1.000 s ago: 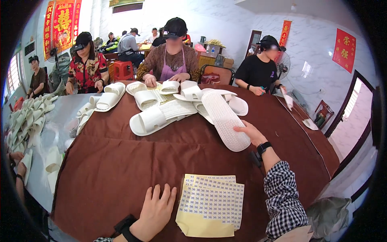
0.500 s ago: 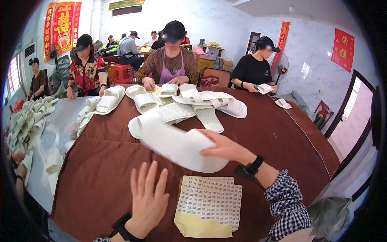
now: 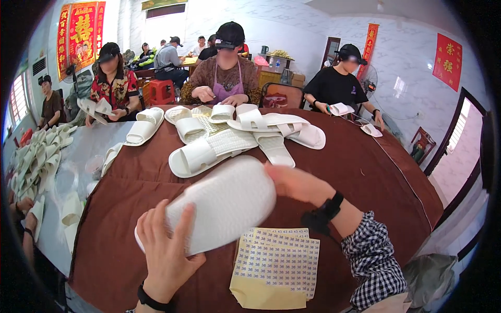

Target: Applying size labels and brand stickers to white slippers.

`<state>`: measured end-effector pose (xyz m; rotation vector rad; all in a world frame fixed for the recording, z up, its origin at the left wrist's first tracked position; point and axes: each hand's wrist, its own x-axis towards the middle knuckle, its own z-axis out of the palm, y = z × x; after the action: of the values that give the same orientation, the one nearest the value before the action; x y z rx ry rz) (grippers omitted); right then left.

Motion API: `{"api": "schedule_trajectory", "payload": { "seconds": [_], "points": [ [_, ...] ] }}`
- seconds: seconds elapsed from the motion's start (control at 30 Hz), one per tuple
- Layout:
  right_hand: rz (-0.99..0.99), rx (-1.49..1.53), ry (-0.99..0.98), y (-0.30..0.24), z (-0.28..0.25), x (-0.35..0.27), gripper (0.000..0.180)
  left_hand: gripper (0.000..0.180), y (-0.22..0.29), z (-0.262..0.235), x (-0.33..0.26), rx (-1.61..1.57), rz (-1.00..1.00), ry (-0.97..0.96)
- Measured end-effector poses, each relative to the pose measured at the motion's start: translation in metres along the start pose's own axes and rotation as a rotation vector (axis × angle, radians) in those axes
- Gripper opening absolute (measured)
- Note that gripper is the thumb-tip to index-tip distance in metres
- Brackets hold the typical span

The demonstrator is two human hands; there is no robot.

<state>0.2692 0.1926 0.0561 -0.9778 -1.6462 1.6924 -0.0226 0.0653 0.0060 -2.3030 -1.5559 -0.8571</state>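
Note:
A white slipper (image 3: pixel 229 201) is held above the table, its textured sole turned up and its length slanting from lower left to upper right. My left hand (image 3: pixel 168 250) grips the lower-left end, fingers lying over the sole. At the other end my right hand (image 3: pixel 298 183), slightly blurred, is closed on the edge; some of its fingertips are hidden. Overlapping yellow sheets of small printed stickers (image 3: pixel 274 261) lie just below the slipper, near my right forearm. Beyond it rests a loose group of white slippers (image 3: pixel 192 158), with another sticker sheet (image 3: pixel 211 119) partly under them.
A brown cloth (image 3: pixel 360 193) covers my table. On the left, a grey table (image 3: pixel 122 134) carries a heap of slippers (image 3: pixel 39 161). Several people sit across and to the left, some handling slippers; a co-worker's hands (image 3: pixel 26 214) show at the left edge. A thin cord (image 3: pixel 399 169) crosses the right side.
The slipper has swung toward me and tilted the other way. My left hand, earlier spread and holding nothing, has taken hold of its near end. A co-worker at left has lifted slippers.

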Motion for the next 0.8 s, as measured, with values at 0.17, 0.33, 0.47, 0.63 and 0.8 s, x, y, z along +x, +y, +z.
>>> {"api": "schedule_trajectory", "payload": {
  "seconds": [0.17, 0.33, 0.47, 0.63, 0.8],
  "points": [
    [-0.064, -0.690, 0.474, 0.059, -0.113, 0.051, 0.062, 0.057, -0.027, -0.006, -0.003, -1.290, -0.498, 0.024],
    [0.041, -0.845, 0.728, 0.112, -0.175, 0.093, 0.099, 0.045, -0.042, -0.006, -0.006, -1.647, -0.923, -0.111],
    [0.426, -1.278, 0.702, 0.104, -0.148, 0.110, 0.105, 0.059, -0.070, 0.016, -0.010, -1.102, -0.506, -0.087],
    [0.425, -1.202, 0.740, 0.106, -0.182, 0.098, 0.088, 0.074, -0.069, -0.002, -0.002, -0.724, -0.660, -0.342],
    [0.326, -1.059, 0.586, 0.074, -0.175, 0.054, 0.077, 0.081, -0.103, 0.024, -0.030, -0.397, -0.338, -0.198]
  ]
}}
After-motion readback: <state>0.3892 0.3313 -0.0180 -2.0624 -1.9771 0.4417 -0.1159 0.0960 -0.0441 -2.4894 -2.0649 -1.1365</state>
